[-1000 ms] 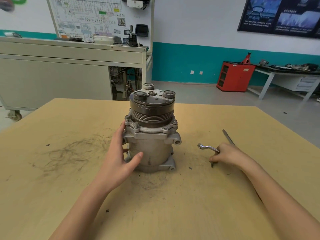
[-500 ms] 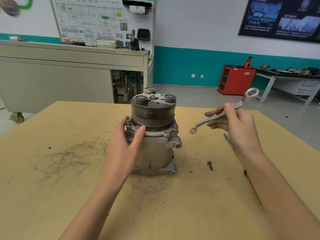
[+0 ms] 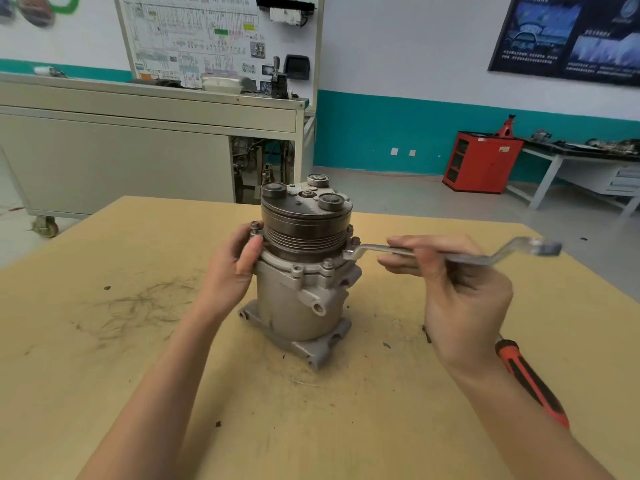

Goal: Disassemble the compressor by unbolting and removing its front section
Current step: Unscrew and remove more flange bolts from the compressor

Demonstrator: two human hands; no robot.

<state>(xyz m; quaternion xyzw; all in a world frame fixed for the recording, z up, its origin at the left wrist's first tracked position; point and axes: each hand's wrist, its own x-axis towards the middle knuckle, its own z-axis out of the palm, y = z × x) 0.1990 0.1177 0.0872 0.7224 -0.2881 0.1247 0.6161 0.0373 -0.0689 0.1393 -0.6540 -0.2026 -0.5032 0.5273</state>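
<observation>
Wrench (image 3: 467, 260) now at flange bolt (image 3: 355, 241) (right hand (image 3: 460, 296)); left hand (image 3: 235, 268) on compressor (image 3: 298, 299)

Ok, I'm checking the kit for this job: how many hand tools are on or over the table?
2. A wrench held by the right hand, its ring end at the compressor flange; a red-handled screwdriver lying on the table, partly hidden by the forearm.
</observation>
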